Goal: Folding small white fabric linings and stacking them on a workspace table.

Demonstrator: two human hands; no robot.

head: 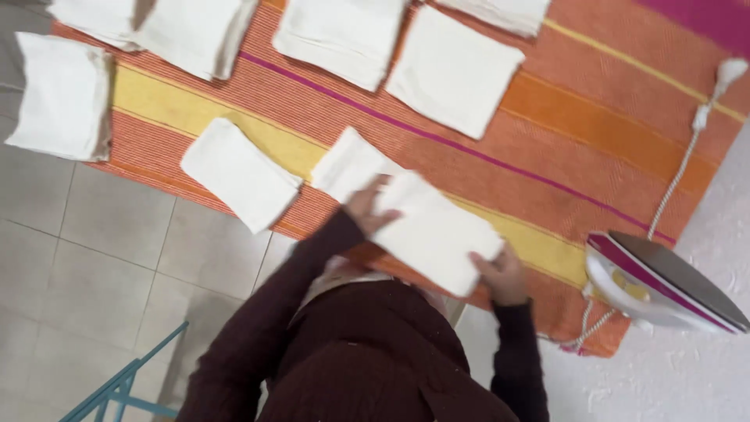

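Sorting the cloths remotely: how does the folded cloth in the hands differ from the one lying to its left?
The held folded cloth is gripped by the left hand and right hand; the loose folded cloth lies untouched. The held one looks larger and overlaps another cloth; the loose one lies apart. Both are white, rectangular, on the striped blanket.

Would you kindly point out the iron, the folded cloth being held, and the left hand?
iron (664, 285): head view, its upturned soleplate.
folded white cloth (433, 234): head view, its middle.
left hand (366, 209): head view, its back.

Folded cloths (437, 234) plain white. Striped cover (594, 133): orange ground, yellow bands, thin magenta lines. Iron (664, 285) white with magenta trim, dark soleplate. Sleeves (258, 344) dark maroon. Floor tiles (101, 250) pale grey.
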